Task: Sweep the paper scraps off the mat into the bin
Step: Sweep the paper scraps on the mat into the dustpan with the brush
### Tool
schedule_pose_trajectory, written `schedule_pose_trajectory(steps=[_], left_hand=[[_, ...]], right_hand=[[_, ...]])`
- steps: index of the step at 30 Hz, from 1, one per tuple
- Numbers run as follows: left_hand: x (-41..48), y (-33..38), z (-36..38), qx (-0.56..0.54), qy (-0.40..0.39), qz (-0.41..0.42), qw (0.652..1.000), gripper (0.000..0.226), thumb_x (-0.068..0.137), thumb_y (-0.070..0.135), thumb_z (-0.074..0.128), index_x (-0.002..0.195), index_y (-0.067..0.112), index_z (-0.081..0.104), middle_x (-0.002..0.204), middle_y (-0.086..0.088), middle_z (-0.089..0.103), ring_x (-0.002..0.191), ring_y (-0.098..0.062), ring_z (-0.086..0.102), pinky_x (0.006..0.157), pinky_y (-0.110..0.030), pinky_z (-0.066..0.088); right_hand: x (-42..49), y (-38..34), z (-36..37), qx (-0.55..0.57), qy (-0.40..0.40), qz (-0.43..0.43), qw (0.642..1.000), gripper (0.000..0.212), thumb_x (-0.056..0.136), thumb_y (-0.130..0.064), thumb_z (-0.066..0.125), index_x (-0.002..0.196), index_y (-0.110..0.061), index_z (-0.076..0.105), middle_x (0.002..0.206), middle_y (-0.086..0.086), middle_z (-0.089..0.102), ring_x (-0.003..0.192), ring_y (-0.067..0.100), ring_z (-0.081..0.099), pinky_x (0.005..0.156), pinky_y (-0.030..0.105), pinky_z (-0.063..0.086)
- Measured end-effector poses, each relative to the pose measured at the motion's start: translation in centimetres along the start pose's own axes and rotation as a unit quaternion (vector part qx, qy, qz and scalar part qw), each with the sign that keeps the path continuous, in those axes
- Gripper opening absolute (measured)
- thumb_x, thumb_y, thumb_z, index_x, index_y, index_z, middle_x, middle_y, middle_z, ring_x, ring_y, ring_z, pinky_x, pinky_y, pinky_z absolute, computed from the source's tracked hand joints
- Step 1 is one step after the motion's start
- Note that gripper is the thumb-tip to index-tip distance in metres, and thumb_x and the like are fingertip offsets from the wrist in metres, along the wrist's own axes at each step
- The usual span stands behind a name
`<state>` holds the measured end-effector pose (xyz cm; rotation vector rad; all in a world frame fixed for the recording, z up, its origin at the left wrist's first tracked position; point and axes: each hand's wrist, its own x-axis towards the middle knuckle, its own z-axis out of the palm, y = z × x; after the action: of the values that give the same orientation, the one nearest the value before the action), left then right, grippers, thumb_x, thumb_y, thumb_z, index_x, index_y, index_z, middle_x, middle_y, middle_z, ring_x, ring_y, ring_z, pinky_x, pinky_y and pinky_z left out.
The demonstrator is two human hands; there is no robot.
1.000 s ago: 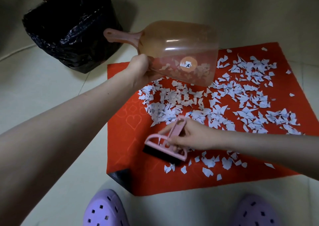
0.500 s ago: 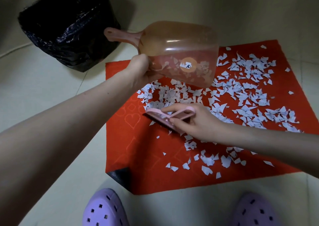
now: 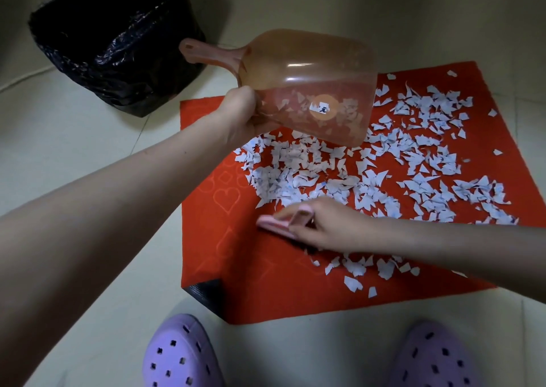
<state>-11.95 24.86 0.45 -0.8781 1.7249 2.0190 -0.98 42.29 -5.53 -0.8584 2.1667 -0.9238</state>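
Left hand (image 3: 239, 116) grips the scoop (image 3: 307, 82), its handle pointing up-left toward the bin (image 3: 118, 50); right hand (image 3: 323, 228) clasps the brush (image 3: 270, 224), lying left-right on the mat (image 3: 236, 271).

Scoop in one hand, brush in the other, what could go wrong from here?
The tilted scoop in your left hand is partly loaded; its load could spill before reaching the bin. A hard stroke with the brush could flick paper scraps off the mat onto the floor.
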Motion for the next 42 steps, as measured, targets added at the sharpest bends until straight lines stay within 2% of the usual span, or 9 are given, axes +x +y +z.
schedule_pose_trajectory(steps=[4,9,13,18,21,27,32,36,42], left_hand=[[-0.1,0.2,-0.4,-0.011,-0.002,-0.006,1.000,0.030,0.094,-0.002,0.024,0.095,0.005,0.054,0.092,-0.012,0.066,0.088,-0.025,0.069,0.083,-0.041,0.058],[-0.2,0.2,-0.2,-0.023,-0.014,-0.003,1.000,0.033,0.093,-0.005,0.024,0.087,0.007,0.054,0.082,-0.008,0.067,0.076,-0.021,0.068,0.080,-0.038,0.059],[0.1,0.0,0.0,-0.006,-0.011,0.004,1.000,0.031,0.095,-0.002,0.026,0.087,0.007,0.055,0.088,-0.010,0.066,0.086,-0.025,0.068,0.087,-0.041,0.057],[-0.3,0.3,0.2,-0.011,-0.017,0.008,1.000,0.030,0.096,0.000,0.027,0.085,0.007,0.054,0.083,-0.010,0.065,0.085,-0.025,0.066,0.087,-0.040,0.056],[-0.5,0.5,0.0,-0.027,-0.023,0.004,0.999,0.030,0.097,0.000,0.027,0.085,0.006,0.054,0.081,-0.010,0.065,0.079,-0.023,0.067,0.077,-0.036,0.059],[-0.1,1.6,-0.6,-0.083,-0.010,-0.006,0.997,0.020,0.097,0.001,0.027,0.100,0.006,0.046,0.089,-0.014,0.065,0.074,-0.025,0.068,0.047,-0.027,0.056],[0.1,1.8,-0.5,-0.092,-0.002,-0.005,0.996,0.023,0.098,0.001,0.026,0.108,0.006,0.046,0.093,-0.016,0.065,0.062,-0.024,0.071,0.047,-0.027,0.055],[0.4,1.7,-0.4,-0.092,-0.014,-0.012,0.996,0.025,0.097,0.000,0.025,0.110,0.005,0.045,0.100,-0.018,0.064,0.076,-0.027,0.069,0.047,-0.028,0.056],[1.0,2.0,-1.4,-0.100,-0.008,-0.012,0.995,0.021,0.097,0.000,0.027,0.100,0.006,0.047,0.099,-0.018,0.063,0.077,-0.028,0.067,0.048,-0.033,0.058]], right_hand=[[0.0,0.1,-1.7,-0.018,0.119,-0.063,0.991,0.032,0.091,-0.016,0.060,0.122,-0.018,0.063,0.099,0.001,0.073,0.080,0.014,0.067,0.073,0.031,0.052],[0.0,-0.6,-0.9,0.082,0.049,-0.023,0.995,0.030,0.092,-0.012,0.059,0.122,-0.015,0.063,0.088,-0.022,0.062,0.067,0.001,0.063,0.057,0.014,0.048],[1.2,0.0,1.3,0.102,-0.025,0.030,0.994,0.028,0.092,-0.020,0.058,0.120,-0.024,0.062,0.087,-0.001,0.071,0.064,0.026,0.064,0.057,0.042,0.054],[2.8,0.6,-0.6,0.073,0.031,0.074,0.994,0.023,0.096,-0.021,0.051,0.115,-0.019,0.063,0.076,0.014,0.069,0.045,0.015,0.049,0.040,0.027,0.036],[2.4,0.3,-3.1,0.014,0.100,0.060,0.993,0.026,0.095,-0.018,0.053,0.119,-0.017,0.063,0.077,-0.004,0.067,0.040,0.006,0.040,0.038,0.014,0.030],[3.4,-0.3,-3.7,0.027,0.169,0.005,0.985,0.027,0.092,-0.015,0.056,0.118,-0.017,0.064,0.105,-0.007,0.068,0.066,-0.016,0.055,0.059,0.002,0.038],[7.1,-0.2,-0.8,0.075,0.094,0.007,0.993,0.028,0.094,-0.021,0.056,0.122,-0.016,0.060,0.093,0.004,0.073,0.077,0.007,0.069,0.063,0.013,0.049],[8.3,0.6,-1.0,0.033,0.075,0.033,0.996,0.022,0.097,-0.022,0.052,0.112,-0.011,0.064,0.073,0.008,0.070,0.049,0.003,0.057,0.048,0.015,0.041],[6.6,2.2,-4.3,-0.019,0.154,0.050,0.987,0.024,0.095,-0.021,0.052,0.117,-0.020,0.062,0.088,0.008,0.072,0.040,0.006,0.047,0.038,0.022,0.039]])
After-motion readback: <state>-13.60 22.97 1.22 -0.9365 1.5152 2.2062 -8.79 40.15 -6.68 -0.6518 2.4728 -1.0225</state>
